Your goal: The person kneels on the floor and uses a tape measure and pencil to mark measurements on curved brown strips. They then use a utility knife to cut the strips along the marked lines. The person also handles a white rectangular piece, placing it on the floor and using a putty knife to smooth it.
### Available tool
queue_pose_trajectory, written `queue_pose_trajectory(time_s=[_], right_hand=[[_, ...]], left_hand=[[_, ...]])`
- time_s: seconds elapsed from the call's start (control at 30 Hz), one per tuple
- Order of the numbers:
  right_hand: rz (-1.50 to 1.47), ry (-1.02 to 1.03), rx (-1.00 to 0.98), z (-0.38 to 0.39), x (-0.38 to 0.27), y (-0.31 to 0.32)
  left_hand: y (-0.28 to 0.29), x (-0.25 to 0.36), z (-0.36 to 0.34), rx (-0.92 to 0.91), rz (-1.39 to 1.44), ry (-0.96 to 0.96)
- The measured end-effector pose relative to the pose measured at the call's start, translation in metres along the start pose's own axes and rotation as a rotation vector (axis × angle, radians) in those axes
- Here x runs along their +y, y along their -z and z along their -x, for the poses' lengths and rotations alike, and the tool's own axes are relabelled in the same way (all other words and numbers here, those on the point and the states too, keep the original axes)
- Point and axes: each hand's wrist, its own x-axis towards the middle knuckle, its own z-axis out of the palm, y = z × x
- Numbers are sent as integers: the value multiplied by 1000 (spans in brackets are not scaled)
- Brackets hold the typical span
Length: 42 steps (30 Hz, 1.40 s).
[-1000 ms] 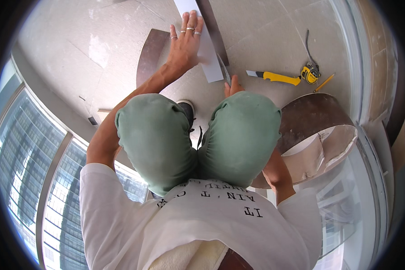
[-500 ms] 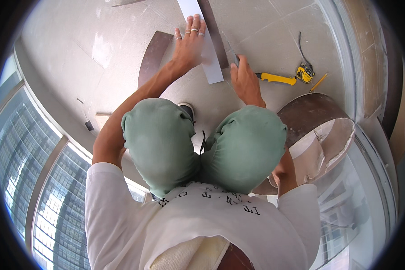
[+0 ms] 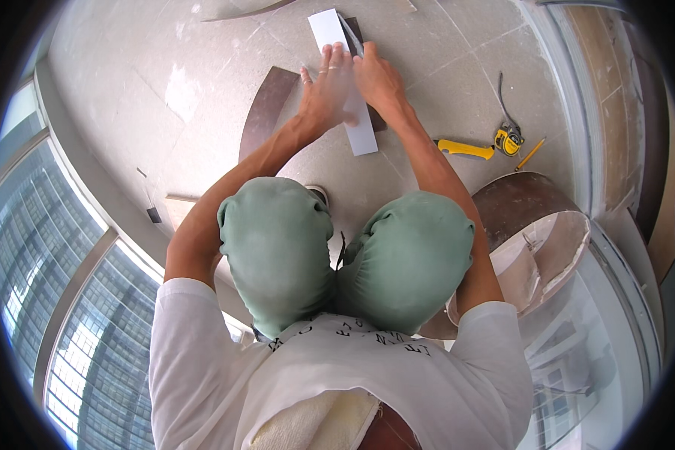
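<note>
A white strip (image 3: 362, 139) lies lengthwise on the floor in front of my knees. Under its right side shows a dark brown strip (image 3: 379, 118). My left hand (image 3: 328, 91) rests flat on the white strip with its fingers stretched out; rings show on them. Close beside it, my right hand (image 3: 379, 79) is closed round a knife. The knife's thin grey blade (image 3: 350, 34) runs along the white strip's right edge near the far end. The fingers hide its handle.
To the right lie a yellow-handled tool (image 3: 465, 149), a yellow and black tape measure (image 3: 508, 139) and a yellow pencil (image 3: 531, 154). A curved brown panel (image 3: 266, 105) lies to the left. A large curved brown piece (image 3: 521, 199) stands by my right knee. Windows (image 3: 82, 322) border the left.
My right hand has moved forward with the knife, from beside the strip's near end to its far part. My left hand stays on the strip. The whole view has shifted slightly.
</note>
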Motion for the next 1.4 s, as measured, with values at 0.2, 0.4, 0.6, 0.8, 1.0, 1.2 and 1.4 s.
queue_pose_trajectory(time_s=[0.2,0.4,0.6,0.8,1.0,1.2,1.4], right_hand=[[3,-14,-17,-5,-2,-2],[-82,19,6,2,4,-5],[-43,27,-12,2,4,-7],[-68,-47,-121,-9,0,0],[-30,-98,-166,44,23,-5],[93,-326,-280,139,48,-26],[115,-411,-252,211,76,-39]], left_hand=[[-5,-2,-2,-2,49,4],[0,0,-4,-46,43,12],[1,2,-4,-93,-1,44],[-11,-1,-8,-18,-31,38],[-6,-3,-7,-98,30,4],[-12,-8,-3,-54,12,-28],[-13,-9,-5,-35,30,-72]])
